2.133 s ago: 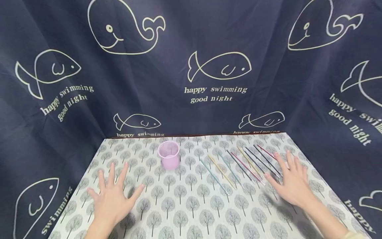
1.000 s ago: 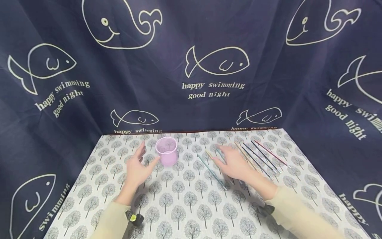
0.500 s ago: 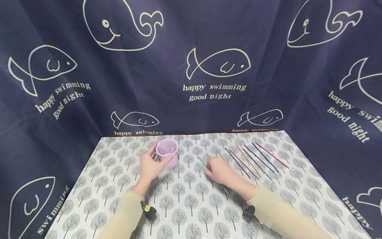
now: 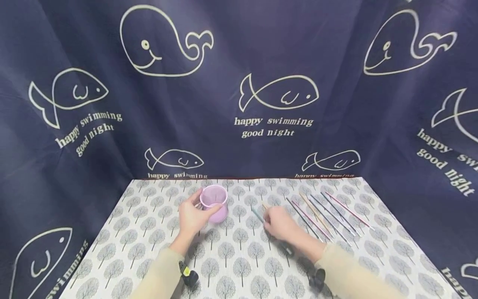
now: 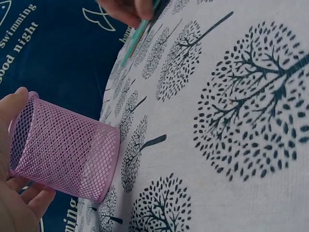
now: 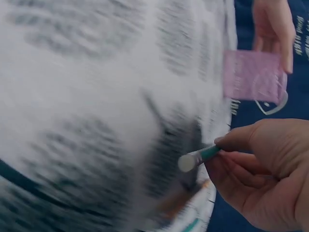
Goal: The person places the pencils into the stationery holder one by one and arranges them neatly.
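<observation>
My left hand [image 4: 192,216] grips a pink mesh pen holder [image 4: 214,211], thumb over the near side and fingers behind. In the left wrist view the pen holder [image 5: 72,145] tilts slightly on the cloth. My right hand [image 4: 281,224] pinches a teal pencil [image 4: 257,214] between thumb and fingers. Its pale eraser end faces the camera in the right wrist view, where the pencil [image 6: 207,153] comes out of the right hand [image 6: 265,169]. Below it lies a blurred orange pencil [image 6: 188,199]; whether the hand touches that one, I cannot tell.
Several thin pencils [image 4: 328,216], dark, pink, yellow and red, lie slanted side by side to the right of the right hand. A white cloth with printed trees [image 4: 224,265] covers the table. A dark blue curtain with whales and fish [image 4: 276,50] hangs behind and at both sides.
From lying spread over the table, my left hand has moved to the pen holder and grips it. My right hand has moved left from the rightmost pencils and now pinches the teal pencil.
</observation>
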The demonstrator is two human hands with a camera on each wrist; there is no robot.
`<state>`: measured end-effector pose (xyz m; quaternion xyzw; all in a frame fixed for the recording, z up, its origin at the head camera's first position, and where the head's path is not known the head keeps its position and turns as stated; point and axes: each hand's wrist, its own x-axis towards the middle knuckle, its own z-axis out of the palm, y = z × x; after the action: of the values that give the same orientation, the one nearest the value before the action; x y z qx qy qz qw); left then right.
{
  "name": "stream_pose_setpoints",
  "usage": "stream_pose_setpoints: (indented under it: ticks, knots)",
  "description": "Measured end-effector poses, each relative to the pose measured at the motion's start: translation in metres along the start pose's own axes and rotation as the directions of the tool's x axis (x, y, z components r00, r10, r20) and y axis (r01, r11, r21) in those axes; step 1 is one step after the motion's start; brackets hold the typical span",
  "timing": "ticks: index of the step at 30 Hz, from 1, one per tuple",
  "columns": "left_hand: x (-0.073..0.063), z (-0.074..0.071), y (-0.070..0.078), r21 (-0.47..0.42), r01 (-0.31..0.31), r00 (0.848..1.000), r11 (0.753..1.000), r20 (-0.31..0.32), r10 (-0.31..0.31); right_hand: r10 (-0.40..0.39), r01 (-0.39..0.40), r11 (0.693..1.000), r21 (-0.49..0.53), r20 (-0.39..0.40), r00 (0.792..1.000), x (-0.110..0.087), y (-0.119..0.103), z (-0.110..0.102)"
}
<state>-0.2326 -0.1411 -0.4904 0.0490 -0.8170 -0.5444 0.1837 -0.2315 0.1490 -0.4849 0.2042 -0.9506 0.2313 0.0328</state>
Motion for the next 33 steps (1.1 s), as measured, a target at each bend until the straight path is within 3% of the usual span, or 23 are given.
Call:
stream_pose_setpoints:
  ticks: [3, 7, 14, 20, 24, 33]
  knots:
    - [0.002, 0.001, 0.007, -0.015, -0.022, 1.000, 1.000, 0.008, 0.022, 0.011, -0.011, 0.998, 0.067, -0.010, 1.000, 0.015, -0.001, -0.025]
    - [0.000, 0.001, 0.009, -0.040, -0.046, 0.999, 0.998, 0.000, 0.046, -0.042, 0.051, 0.993, 0.110, -0.083, 0.996, 0.039, -0.012, -0.055]
    - [-0.006, 0.001, 0.001, -0.033, -0.077, 0.997, 0.996, 0.001, 0.077, -0.066, 0.143, 0.956, 0.257, -0.284, 0.956, 0.077, -0.059, -0.075]
    - [-0.009, 0.000, -0.004, -0.025, -0.042, 0.999, 0.999, -0.016, 0.041, -0.118, 0.236, 0.911, 0.339, -0.334, 0.935, 0.099, -0.091, -0.068]
    - [-0.006, 0.006, -0.004, -0.037, -0.059, 0.998, 0.998, -0.002, 0.059, -0.132, 0.268, 0.891, 0.366, -0.357, 0.925, 0.105, -0.100, -0.062]
    - [-0.012, -0.002, -0.004, -0.056, -0.059, 0.998, 0.997, -0.006, 0.058, -0.170, 0.272, 0.874, 0.402, -0.272, 0.947, 0.112, -0.112, -0.022]
